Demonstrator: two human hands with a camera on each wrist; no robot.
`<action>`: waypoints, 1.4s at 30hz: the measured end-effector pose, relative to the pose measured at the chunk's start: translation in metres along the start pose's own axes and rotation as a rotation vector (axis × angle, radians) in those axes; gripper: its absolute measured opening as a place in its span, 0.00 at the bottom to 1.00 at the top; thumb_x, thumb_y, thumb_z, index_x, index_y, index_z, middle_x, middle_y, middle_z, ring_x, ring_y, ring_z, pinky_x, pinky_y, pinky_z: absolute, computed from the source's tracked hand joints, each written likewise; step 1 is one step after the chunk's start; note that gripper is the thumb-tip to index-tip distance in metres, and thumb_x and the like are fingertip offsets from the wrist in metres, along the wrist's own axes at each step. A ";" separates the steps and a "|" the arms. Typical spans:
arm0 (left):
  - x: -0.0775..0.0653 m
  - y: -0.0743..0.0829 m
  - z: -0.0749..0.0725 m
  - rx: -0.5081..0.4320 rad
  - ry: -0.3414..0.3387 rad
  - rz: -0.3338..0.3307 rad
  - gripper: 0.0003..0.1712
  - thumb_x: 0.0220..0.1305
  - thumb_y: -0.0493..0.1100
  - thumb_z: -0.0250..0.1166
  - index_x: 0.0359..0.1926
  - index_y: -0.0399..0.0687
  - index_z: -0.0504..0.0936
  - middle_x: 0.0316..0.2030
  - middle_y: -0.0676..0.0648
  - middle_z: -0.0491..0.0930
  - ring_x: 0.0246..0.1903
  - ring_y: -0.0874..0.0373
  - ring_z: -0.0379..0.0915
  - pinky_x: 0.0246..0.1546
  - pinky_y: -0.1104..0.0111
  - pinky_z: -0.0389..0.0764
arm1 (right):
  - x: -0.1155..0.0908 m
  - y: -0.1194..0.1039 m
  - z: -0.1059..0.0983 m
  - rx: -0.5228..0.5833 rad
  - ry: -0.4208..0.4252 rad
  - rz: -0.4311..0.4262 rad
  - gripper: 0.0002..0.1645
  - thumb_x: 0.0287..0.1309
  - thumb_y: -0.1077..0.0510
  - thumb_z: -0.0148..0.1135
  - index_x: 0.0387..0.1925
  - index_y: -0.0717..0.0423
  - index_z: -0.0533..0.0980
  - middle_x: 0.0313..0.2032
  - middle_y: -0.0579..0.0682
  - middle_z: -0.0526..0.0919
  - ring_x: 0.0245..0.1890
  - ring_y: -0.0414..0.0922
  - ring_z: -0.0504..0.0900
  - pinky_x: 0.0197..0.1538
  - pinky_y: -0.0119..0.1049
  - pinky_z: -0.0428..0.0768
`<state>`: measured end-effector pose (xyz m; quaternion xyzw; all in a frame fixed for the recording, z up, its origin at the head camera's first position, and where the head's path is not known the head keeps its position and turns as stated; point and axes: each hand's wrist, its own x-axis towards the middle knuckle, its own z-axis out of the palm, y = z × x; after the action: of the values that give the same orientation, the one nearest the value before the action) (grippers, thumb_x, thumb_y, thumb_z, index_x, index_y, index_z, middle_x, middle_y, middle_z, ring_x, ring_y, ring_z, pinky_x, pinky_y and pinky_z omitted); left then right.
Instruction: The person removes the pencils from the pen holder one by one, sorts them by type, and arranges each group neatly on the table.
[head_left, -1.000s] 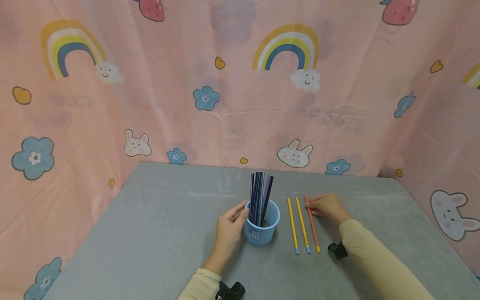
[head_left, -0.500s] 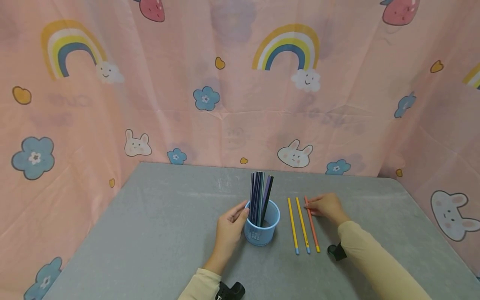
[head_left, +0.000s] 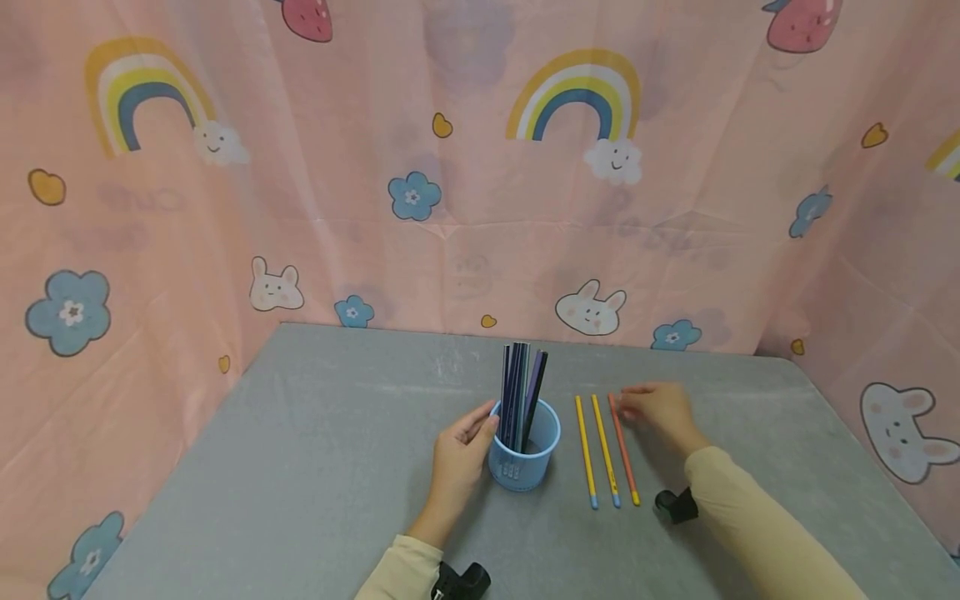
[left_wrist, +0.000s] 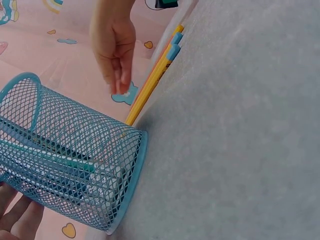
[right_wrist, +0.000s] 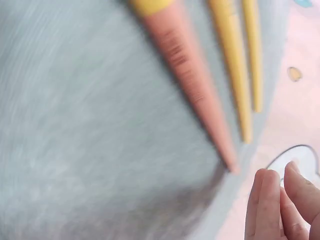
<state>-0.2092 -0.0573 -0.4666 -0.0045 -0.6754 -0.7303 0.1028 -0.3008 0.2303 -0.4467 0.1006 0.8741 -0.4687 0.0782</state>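
A light blue mesh pencil cup [head_left: 517,473] stands upright on the grey table, with several dark sticks like pencils [head_left: 514,392] leaning in it. My left hand [head_left: 459,457] holds the cup at its left side, thumb and fingers at the rim; in the left wrist view, its fingers [left_wrist: 25,217] show behind the mesh. To the right of the cup, two yellow pencils [head_left: 586,450] and an orange pencil [head_left: 625,454] lie side by side. My right hand [head_left: 663,410] hovers beside the orange pencil's far end. In the right wrist view its fingers [right_wrist: 270,205] are apart from that pencil, holding nothing.
The grey table [head_left: 337,467] reaches back to a pink curtain [head_left: 480,250] printed with rainbows, bunnies and flowers. The curtain also hangs along both sides. A black wrist camera [head_left: 460,581] sits on the left sleeve, another black camera [head_left: 677,505] on the right.
My right hand has let go of the orange pencil's far end and moved slightly away to the right. The orange pencil shifted slightly left earlier. My left hand and the cup have stayed put.
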 end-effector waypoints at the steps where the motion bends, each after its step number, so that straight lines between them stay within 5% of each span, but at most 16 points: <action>1: 0.000 0.000 0.000 0.000 0.000 -0.001 0.20 0.69 0.38 0.63 0.57 0.31 0.80 0.51 0.34 0.84 0.55 0.47 0.80 0.53 0.75 0.80 | -0.002 -0.002 -0.001 0.018 0.002 0.001 0.23 0.66 0.58 0.62 0.56 0.71 0.76 0.47 0.63 0.86 0.33 0.38 0.86 0.39 0.32 0.86; 7: -0.001 0.001 0.000 0.004 -0.007 -0.003 0.20 0.69 0.39 0.63 0.58 0.32 0.80 0.51 0.34 0.84 0.55 0.47 0.80 0.53 0.74 0.80 | -0.011 -0.016 -0.002 0.144 -0.045 0.026 0.26 0.67 0.58 0.62 0.61 0.70 0.73 0.47 0.59 0.88 0.37 0.38 0.89 0.47 0.36 0.86; 15: 0.000 0.001 0.000 0.016 -0.005 -0.003 0.20 0.69 0.39 0.63 0.58 0.33 0.79 0.52 0.35 0.84 0.56 0.47 0.80 0.53 0.73 0.81 | -0.019 -0.037 0.005 0.142 -0.092 0.012 0.33 0.65 0.49 0.65 0.65 0.64 0.72 0.59 0.61 0.81 0.52 0.46 0.86 0.59 0.43 0.81; 21: 0.000 0.001 0.000 0.002 -0.007 0.006 0.20 0.69 0.39 0.63 0.58 0.32 0.79 0.52 0.34 0.83 0.56 0.47 0.80 0.54 0.72 0.81 | -0.015 -0.043 0.014 0.200 -0.096 -0.038 0.37 0.60 0.45 0.69 0.64 0.62 0.73 0.57 0.60 0.83 0.54 0.48 0.85 0.58 0.42 0.82; 26: 0.000 0.001 -0.001 0.000 -0.013 0.003 0.20 0.69 0.38 0.63 0.58 0.32 0.79 0.52 0.34 0.83 0.56 0.46 0.80 0.54 0.72 0.81 | -0.028 -0.057 0.021 0.253 -0.112 -0.048 0.32 0.64 0.53 0.66 0.64 0.65 0.71 0.59 0.62 0.80 0.57 0.51 0.83 0.59 0.41 0.80; 42: -0.001 0.002 0.000 -0.003 -0.011 -0.004 0.20 0.69 0.38 0.63 0.58 0.31 0.79 0.52 0.33 0.83 0.56 0.46 0.79 0.55 0.71 0.81 | -0.038 -0.074 0.043 0.250 -0.178 -0.143 0.27 0.65 0.54 0.66 0.61 0.63 0.75 0.60 0.62 0.80 0.59 0.56 0.81 0.57 0.40 0.82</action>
<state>-0.2077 -0.0573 -0.4646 -0.0071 -0.6749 -0.7314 0.0977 -0.2808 0.1506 -0.4027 0.0053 0.8036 -0.5851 0.1086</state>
